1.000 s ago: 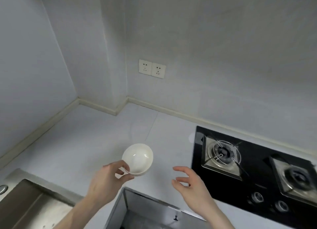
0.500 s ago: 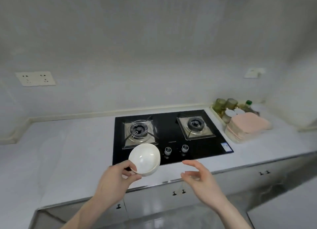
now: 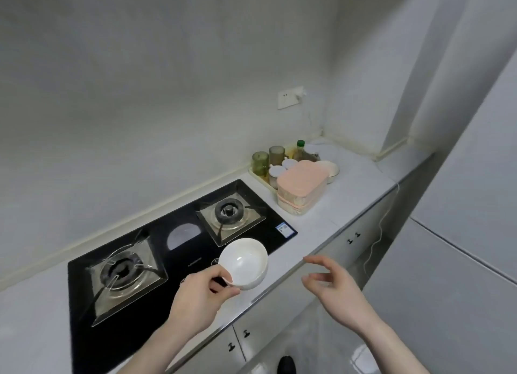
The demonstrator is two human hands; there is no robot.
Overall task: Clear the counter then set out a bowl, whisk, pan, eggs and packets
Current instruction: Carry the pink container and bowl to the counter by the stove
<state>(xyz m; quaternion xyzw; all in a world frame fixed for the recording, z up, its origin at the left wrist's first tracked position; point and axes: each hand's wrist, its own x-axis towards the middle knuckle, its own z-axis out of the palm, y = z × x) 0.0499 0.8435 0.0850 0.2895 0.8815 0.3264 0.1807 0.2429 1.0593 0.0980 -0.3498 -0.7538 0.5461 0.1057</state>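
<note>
Holding a white bowl [image 3: 244,263] by its near rim, the left hand [image 3: 197,298] pinches it between thumb and curled fingers [image 3: 223,287], thumb inside the rim. The bowl is tilted, its hollow facing up and to the right, and it hangs in the air above the near right corner of the black gas stove [image 3: 156,259] and the front edge of the white tabletop [image 3: 347,203]. To its right, apart from the bowl, the right hand [image 3: 340,295] hovers over the tabletop's front edge with fingers loosely spread and slightly bent, gripping nothing. Far right on the tabletop stands a pink-lidded box [image 3: 300,189], with green glasses [image 3: 260,163] and a green-capped bottle [image 3: 300,149] just behind it. A wall socket [image 3: 289,98] sits above.
</note>
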